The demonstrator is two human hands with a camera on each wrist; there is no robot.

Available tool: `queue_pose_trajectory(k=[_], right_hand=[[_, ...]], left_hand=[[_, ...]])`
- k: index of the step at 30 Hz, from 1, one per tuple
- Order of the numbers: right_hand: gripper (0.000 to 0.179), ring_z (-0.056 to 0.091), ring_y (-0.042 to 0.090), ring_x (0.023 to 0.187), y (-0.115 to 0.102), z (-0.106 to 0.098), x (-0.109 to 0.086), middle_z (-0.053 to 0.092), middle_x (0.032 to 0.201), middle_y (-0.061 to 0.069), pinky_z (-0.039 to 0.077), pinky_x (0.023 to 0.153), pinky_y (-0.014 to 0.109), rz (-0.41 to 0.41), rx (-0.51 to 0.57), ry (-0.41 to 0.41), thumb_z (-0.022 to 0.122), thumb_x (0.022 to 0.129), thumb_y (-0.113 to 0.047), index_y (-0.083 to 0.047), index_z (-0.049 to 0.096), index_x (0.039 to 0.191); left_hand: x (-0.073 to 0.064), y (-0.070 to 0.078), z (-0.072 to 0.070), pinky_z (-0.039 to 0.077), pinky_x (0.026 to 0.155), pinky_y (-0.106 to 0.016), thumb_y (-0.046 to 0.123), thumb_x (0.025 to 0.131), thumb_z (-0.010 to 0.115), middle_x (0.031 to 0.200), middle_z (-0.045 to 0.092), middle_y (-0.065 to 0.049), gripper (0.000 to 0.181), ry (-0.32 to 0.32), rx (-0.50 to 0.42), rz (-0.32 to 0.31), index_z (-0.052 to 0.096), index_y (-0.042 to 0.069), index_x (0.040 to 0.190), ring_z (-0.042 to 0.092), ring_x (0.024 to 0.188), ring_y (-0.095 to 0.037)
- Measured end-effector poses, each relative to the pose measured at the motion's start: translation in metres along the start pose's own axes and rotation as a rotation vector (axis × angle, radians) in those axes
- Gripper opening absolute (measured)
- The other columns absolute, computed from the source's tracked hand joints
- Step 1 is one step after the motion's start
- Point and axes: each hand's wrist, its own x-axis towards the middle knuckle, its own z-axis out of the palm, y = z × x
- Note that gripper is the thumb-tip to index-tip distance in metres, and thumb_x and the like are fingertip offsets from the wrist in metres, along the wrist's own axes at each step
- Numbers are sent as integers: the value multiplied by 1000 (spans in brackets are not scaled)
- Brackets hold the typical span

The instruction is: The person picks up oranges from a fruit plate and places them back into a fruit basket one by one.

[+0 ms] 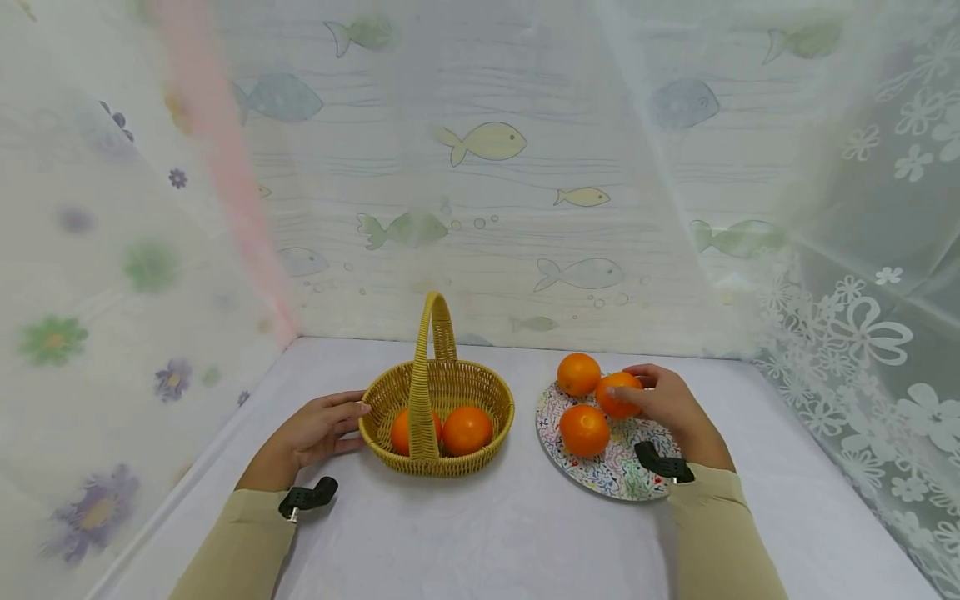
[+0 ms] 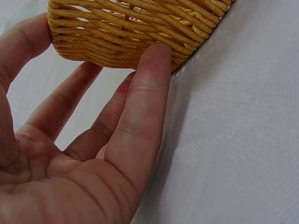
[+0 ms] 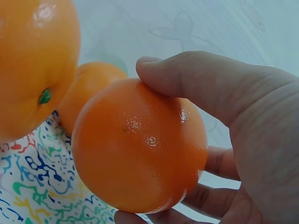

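My right hand (image 1: 678, 408) grips an orange (image 3: 135, 149) with the thumb over its top and the fingers around its far side. This orange is over the back right part of a round plate (image 1: 630, 477) with a multicoloured squiggle pattern; whether it touches the plate I cannot tell. Close by on the plate are one orange (image 1: 579, 374) at the back and another orange (image 1: 584, 431) in front. A yellow wicker basket (image 1: 497, 392) holds a front orange (image 1: 467, 431) and a left orange (image 1: 401, 432), partly behind the handle. Loosely extended fingers of my left hand (image 1: 318, 429) touch the basket's left side.
Basket and plate stand side by side on a white-covered table (image 1: 450, 542). Behind the table hangs a pale curtain (image 1: 465, 275) with printed fish. Flowered sheets close off the left and right sides. A black strap mount (image 1: 307, 497) is on the left wrist.
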Motion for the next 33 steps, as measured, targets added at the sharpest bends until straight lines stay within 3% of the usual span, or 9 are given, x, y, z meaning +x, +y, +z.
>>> queue_pose_trajectory(k=[19, 33], right_hand=[[80, 59, 35, 120, -12, -7, -6, 51, 146, 22, 60, 94, 41, -97, 29, 22, 77, 91, -49, -7, 46, 152], [81, 55, 39, 127, -23, -5, -10, 50, 149, 22, 58, 98, 49, -145, 20, 12, 76, 91, -52, -8, 46, 151]], left_hand=[[2, -1, -2, 61, 94, -45, 26, 99, 72, 134, 66, -5, 71, 14, -6, -11, 38, 7, 158, 70, 113, -19], [-2, 3, 3, 59, 97, -45, 25, 102, 68, 153, 51, -15, 70, 14, 8, -16, 34, 6, 161, 66, 120, -21]])
